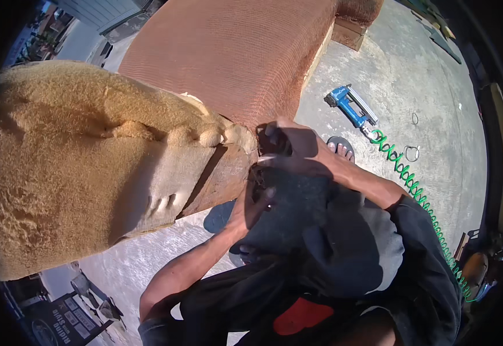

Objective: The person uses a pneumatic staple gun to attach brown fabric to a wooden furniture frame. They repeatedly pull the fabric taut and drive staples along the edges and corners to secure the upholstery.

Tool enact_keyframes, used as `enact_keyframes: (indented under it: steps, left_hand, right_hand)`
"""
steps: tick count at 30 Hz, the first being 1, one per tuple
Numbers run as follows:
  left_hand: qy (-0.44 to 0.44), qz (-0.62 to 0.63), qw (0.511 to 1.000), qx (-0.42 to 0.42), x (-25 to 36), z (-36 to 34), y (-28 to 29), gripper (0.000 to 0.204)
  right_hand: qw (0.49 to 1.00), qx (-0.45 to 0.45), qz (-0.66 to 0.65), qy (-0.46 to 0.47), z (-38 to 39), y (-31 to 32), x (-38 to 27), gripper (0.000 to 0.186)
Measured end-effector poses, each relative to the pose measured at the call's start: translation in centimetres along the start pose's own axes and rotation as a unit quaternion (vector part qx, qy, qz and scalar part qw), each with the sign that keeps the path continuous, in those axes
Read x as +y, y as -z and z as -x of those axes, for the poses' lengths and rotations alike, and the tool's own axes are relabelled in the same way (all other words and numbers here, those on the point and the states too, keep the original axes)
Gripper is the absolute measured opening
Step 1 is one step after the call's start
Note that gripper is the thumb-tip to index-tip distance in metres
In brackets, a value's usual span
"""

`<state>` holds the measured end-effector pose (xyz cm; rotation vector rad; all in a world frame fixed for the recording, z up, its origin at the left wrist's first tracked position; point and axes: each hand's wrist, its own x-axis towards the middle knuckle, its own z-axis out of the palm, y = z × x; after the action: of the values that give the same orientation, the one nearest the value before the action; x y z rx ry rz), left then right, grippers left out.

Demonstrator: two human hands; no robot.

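Reddish-brown ribbed fabric covers the seat part of a piece of upholstered furniture before me. At its near corner my right hand has its fingers bent and closed on the fabric's edge, mostly in shadow. Just below, my left hand is at the end of the bare wooden board, its fingers closed about the dark, frayed edge of the fabric and its thumb towards me. Their tips are partly hidden. Yellow foam wraps the arm part at the left, bunched into lumps along its seam.
A blue staple gun lies on the concrete floor at the right, joined to a green coiled air hose. Thin wire loops lie near it. My sandalled foot is beside my right hand. A dark printed board stands lower left.
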<state>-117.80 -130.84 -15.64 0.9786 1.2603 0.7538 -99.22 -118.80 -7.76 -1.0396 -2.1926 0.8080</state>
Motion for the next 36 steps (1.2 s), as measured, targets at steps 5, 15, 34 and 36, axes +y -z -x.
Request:
enact_keyframes:
  steps: [5,15,34,36]
  left_hand:
    - [-0.154,-0.48,0.854,-0.127,2.1,-0.3,0.7,0.035]
    - [-0.339,-0.754,0.536,0.171,6.4,1.5,0.3,0.026]
    - [-0.503,-0.604,0.617,0.027,7.6,-2.4,1.8,0.038]
    - [-0.484,-0.63,0.606,0.04,7.2,-1.3,2.7,0.037]
  right_hand:
    - [0.997,-0.034,0.057,-0.036,0.6,-4.4,1.6,0.024]
    - [0.991,0.02,0.078,0.103,3.7,-7.2,2.7,0.022]
    - [0.91,0.097,0.281,0.288,-16.9,-3.6,3.1,0.036]
    - [0.915,0.102,0.25,0.301,-17.5,-5.5,2.4,0.04]
